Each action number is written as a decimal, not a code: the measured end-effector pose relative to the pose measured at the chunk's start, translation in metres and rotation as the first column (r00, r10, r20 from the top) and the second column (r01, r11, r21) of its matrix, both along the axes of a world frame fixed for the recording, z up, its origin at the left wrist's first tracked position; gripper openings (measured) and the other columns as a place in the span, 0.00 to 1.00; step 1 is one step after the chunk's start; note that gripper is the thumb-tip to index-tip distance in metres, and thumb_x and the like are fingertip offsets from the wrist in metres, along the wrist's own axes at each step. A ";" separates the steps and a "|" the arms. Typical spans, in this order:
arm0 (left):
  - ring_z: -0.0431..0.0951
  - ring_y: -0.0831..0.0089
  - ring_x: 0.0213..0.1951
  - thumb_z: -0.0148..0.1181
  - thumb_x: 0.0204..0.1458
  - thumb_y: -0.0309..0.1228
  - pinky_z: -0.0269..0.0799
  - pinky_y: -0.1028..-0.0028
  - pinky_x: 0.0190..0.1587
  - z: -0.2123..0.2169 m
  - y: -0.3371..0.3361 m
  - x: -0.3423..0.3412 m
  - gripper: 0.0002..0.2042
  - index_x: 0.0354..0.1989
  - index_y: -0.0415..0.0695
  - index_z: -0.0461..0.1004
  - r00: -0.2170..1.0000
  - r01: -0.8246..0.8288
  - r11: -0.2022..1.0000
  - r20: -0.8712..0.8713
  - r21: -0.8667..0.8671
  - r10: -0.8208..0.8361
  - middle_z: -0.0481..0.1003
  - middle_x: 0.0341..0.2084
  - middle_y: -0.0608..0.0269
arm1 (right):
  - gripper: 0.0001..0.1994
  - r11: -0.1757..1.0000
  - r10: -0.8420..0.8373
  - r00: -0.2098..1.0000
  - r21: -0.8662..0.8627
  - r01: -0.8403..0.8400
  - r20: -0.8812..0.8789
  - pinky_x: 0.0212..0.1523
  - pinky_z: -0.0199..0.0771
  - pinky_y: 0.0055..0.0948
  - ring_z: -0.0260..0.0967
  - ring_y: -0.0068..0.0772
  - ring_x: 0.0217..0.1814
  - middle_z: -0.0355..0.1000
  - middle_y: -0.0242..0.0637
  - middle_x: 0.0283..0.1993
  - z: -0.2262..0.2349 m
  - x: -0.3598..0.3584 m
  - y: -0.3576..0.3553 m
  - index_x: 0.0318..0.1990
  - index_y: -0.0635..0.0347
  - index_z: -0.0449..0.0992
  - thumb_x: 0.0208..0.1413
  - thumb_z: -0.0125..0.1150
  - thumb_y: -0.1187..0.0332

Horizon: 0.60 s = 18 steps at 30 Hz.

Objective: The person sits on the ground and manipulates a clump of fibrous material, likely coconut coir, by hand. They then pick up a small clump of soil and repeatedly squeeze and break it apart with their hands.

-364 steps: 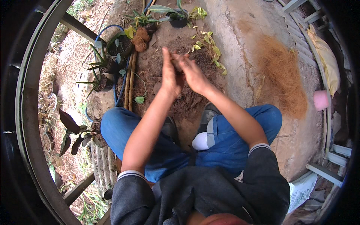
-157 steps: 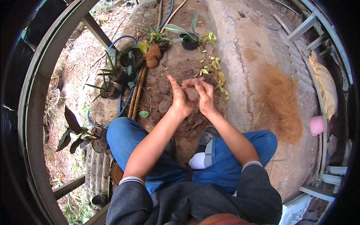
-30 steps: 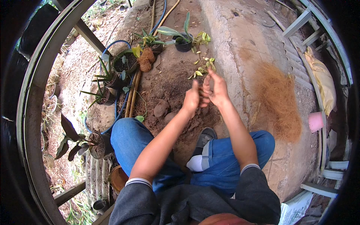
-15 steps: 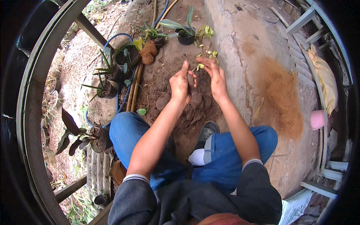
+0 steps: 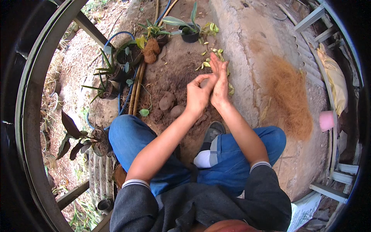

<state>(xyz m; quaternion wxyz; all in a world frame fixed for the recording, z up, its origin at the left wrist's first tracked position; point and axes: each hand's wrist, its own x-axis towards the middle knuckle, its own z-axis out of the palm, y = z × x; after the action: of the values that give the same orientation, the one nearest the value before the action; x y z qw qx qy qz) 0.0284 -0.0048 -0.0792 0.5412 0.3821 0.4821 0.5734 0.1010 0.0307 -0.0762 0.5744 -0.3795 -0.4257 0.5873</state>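
Note:
Over a patch of loose brown soil [image 5: 193, 123], my two hands meet palm to palm, both smudged with dirt. My left hand [image 5: 199, 92] leans against the inner side of my right hand [image 5: 220, 85], its thumb bent and its fingers partly hidden there. The right hand is held upright with its fingers stretched out. Nothing can be made out between the palms. Just left of my left wrist, two rounded clumps of soil lie on the ground: a larger clump [image 5: 167, 101] and a smaller clump [image 5: 177, 111].
A potted plant with long leaves [image 5: 190, 34] stands ahead, near scattered yellow-green leaves [image 5: 210, 29]. Several potted plants, a blue hose [image 5: 120, 94] and bamboo poles [image 5: 138, 85] are at left. Brown fibre [image 5: 291, 98] and a pink pot [image 5: 326, 120] are at right.
My hands were apart, tilted toward each other; now they touch. The left hand has moved right against the right palm, uncovering more of the clumps.

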 end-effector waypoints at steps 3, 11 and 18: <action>0.71 0.74 0.24 0.59 0.48 0.49 0.73 0.75 0.31 0.010 0.016 -0.013 0.21 0.25 0.42 0.66 0.832 -0.051 0.952 0.515 -0.302 0.208 0.67 0.20 0.67 | 0.34 0.997 -0.003 1.000 0.078 0.004 -0.010 0.67 0.30 0.44 0.36 0.40 0.70 0.47 0.42 0.66 0.008 0.000 0.002 0.60 0.59 0.54 0.58 0.27 0.40; 0.75 0.68 0.35 0.62 0.45 0.33 0.70 0.72 0.44 -0.001 0.013 -0.024 0.31 0.57 0.33 0.59 0.711 -0.072 0.905 -0.614 0.420 0.342 0.73 0.43 0.47 | 0.44 0.899 0.185 0.896 -0.299 -0.320 -0.403 0.61 0.52 0.41 0.42 0.38 0.68 0.48 0.39 0.64 -0.023 -0.015 -0.006 0.66 0.49 0.44 0.48 0.36 0.29; 0.74 0.74 0.33 0.64 0.47 0.36 0.73 0.75 0.35 -0.006 0.013 -0.042 0.16 0.38 0.37 0.70 0.909 -0.179 0.973 0.354 -0.143 0.219 0.73 0.28 0.61 | 0.46 0.959 0.153 0.969 -0.208 -0.193 -0.196 0.66 0.39 0.43 0.31 0.38 0.71 0.32 0.41 0.70 -0.019 -0.023 0.013 0.67 0.49 0.36 0.48 0.37 0.29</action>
<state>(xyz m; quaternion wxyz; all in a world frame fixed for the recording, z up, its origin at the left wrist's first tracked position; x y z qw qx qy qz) -0.0140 0.0079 -0.0854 0.5802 0.1872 0.4388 0.6601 0.0779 0.0432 -0.0954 0.5096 -0.3493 -0.3349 0.7114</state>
